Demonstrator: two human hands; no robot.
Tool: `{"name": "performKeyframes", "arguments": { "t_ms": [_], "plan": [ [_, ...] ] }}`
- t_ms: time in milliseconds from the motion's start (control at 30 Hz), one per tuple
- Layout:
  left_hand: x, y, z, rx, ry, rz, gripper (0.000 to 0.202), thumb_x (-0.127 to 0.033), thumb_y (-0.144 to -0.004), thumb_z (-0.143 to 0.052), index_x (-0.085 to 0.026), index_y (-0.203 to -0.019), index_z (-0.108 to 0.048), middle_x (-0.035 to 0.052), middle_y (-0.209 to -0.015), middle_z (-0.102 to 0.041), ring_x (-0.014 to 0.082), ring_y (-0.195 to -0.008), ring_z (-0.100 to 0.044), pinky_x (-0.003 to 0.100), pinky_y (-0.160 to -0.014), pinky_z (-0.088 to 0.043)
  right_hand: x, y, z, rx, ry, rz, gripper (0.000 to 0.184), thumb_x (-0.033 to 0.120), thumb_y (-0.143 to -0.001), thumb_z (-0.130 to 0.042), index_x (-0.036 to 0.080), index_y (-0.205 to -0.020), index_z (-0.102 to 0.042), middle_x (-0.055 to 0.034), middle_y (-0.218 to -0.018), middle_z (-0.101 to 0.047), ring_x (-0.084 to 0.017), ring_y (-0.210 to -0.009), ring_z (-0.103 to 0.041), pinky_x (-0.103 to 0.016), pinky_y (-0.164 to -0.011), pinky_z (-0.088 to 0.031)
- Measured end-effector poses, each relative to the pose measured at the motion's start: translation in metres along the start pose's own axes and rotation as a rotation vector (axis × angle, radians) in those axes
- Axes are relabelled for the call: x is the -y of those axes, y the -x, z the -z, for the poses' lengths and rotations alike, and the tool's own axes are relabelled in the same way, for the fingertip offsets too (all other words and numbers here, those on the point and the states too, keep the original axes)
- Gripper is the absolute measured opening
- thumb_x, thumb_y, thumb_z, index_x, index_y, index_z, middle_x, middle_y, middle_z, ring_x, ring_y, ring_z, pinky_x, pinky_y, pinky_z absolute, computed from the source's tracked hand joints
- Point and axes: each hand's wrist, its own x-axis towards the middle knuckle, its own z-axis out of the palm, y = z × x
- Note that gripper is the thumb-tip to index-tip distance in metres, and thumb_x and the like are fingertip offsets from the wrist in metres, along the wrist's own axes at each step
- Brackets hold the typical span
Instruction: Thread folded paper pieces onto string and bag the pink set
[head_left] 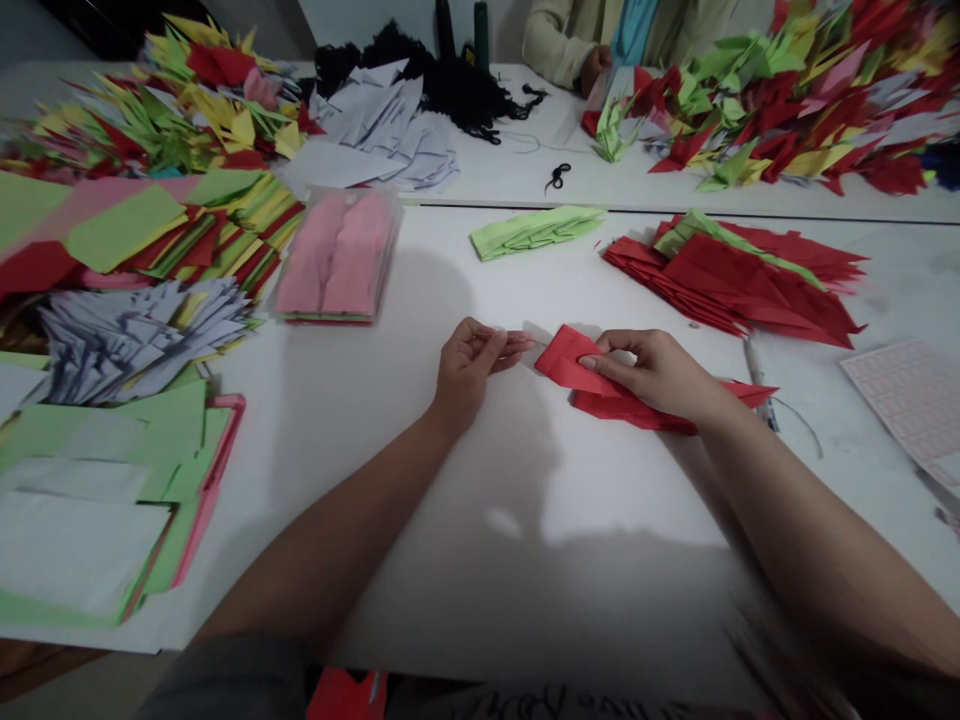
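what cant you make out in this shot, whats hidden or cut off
Head view:
- red paper: partly hidden by the right hand, so its folds are unclear
- left hand: its fingers hide whatever they may pinch
- co-worker: cut off by the top edge
- red object: cut off by the bottom edge, kind unclear
- sheet: markings too small to read

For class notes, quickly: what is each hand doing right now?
Left hand: closed, fingertips pinched, nothing visible held.
Right hand: open, pressing on folded red paper.
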Motion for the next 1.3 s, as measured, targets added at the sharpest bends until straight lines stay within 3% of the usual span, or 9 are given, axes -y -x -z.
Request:
{"name": "performKeyframes", "arguments": {
  "t_ms": [233,433,500,600,733,833,933,1100,1300],
  "plan": [
    [-0.002,-0.007,0.006,-0.138,-0.018,-0.025,0.032,-0.044,-0.082,-0.069,-0.021,-0.083,-0.047,0.0028,-0.099,-0.074,0.0149,-0.093,-0.072,0.026,-0.077,-0.055,-0.010,-0.003,0.007,0.097,-0.019,-0.058,0.038,0.056,-0.084,-0.062,0.020,-0.070,-0.063,0.0021,-0.063,-0.056,-0.012,-0.055,-0.044,-0.026,-0.052,-0.034],
    [0.006,-0.006,0.008,-0.272,-0.434,-0.205,0.018,-0.038,-0.082,-0.068,-0.022,-0.082,-0.061,0.0023,-0.091,-0.071,0.0156,-0.083,-0.063,0.024,-0.061,-0.045,-0.005,-0.003,0.004,0.083,-0.104,-0.062,0.043,0.061,-0.083,-0.060,0.020,-0.071,-0.061,0.0022,-0.062,-0.053,-0.012,-0.054,-0.043,-0.026,-0.052,-0.034],
    [0.008,-0.006,0.011,-0.321,-0.586,-0.282,0.011,-0.031,-0.082,-0.068,-0.023,-0.089,-0.066,0.0033,-0.099,-0.069,0.0173,-0.087,-0.060,0.027,-0.067,-0.045,-0.004,-0.003,0.002,0.065,-0.117,-0.056,0.044,0.062,-0.084,-0.058,0.020,-0.071,-0.060,0.0027,-0.062,-0.051,-0.012,-0.056,-0.042,-0.026,-0.053,-0.033],
    [0.005,-0.003,0.011,-0.364,-0.712,-0.413,0.028,-0.023,-0.081,-0.069,-0.025,-0.109,-0.066,0.0052,-0.120,-0.063,0.0220,-0.106,-0.055,0.033,-0.087,-0.044,-0.003,-0.003,0.000,0.022,-0.103,-0.025,0.044,0.061,-0.086,-0.056,0.020,-0.070,-0.060,0.0026,-0.064,-0.050,-0.012,-0.058,-0.041,-0.026,-0.055,-0.034],
    [-0.004,0.006,0.003,-0.237,-0.767,-0.522,0.020,-0.030,-0.086,-0.063,-0.026,-0.105,-0.070,0.0051,-0.113,-0.065,0.0230,-0.111,-0.054,0.037,-0.098,-0.040,-0.001,-0.003,-0.006,0.004,-0.089,0.036,0.044,0.059,-0.089,-0.053,0.020,-0.070,-0.062,0.0009,-0.068,-0.056,-0.013,-0.061,-0.046,-0.028,-0.058,-0.038],
    [-0.005,0.011,-0.004,-0.092,-0.718,-0.444,0.012,-0.034,-0.084,-0.067,-0.026,-0.091,-0.073,0.0033,-0.095,-0.069,0.0192,-0.089,-0.058,0.031,-0.078,-0.044,0.001,-0.003,-0.013,-0.020,-0.098,0.076,0.040,0.055,-0.090,-0.054,0.021,-0.073,-0.065,-0.0003,-0.073,-0.063,-0.015,-0.067,-0.053,-0.028,-0.064,-0.042],
    [-0.001,0.008,-0.003,-0.020,-0.617,-0.314,0.013,-0.036,-0.079,-0.072,-0.023,-0.076,-0.072,0.0010,-0.077,-0.068,0.0146,-0.069,-0.055,0.028,-0.061,-0.039,0.002,-0.002,-0.018,-0.053,-0.125,0.099,0.036,0.053,-0.090,-0.055,0.020,-0.078,-0.068,-0.0019,-0.079,-0.067,-0.017,-0.073,-0.059,-0.029,-0.069,-0.045],
    [0.003,-0.002,0.004,-0.060,-0.411,-0.168,0.019,-0.038,-0.078,-0.072,-0.020,-0.071,-0.069,-0.0009,-0.070,-0.064,0.0115,-0.066,-0.054,0.025,-0.062,-0.041,-0.005,-0.003,-0.022,0.095,-0.245,0.125,0.042,0.053,-0.077,-0.071,0.022,-0.105,-0.069,-0.0064,-0.105,-0.071,-0.023,-0.090,-0.064,-0.035,-0.080,-0.051],
    [0.003,0.000,0.002,-0.049,-0.383,-0.165,0.021,-0.039,-0.082,-0.068,-0.019,-0.075,-0.068,-0.0035,-0.060,-0.057,0.0075,-0.055,-0.046,0.021,-0.054,-0.037,-0.014,-0.006,-0.025,0.066,-0.200,0.116,0.031,0.051,-0.083,-0.066,0.021,-0.088,-0.072,-0.0037,-0.086,-0.072,-0.019,-0.075,-0.062,-0.033,-0.070,-0.048]
  ]
}}
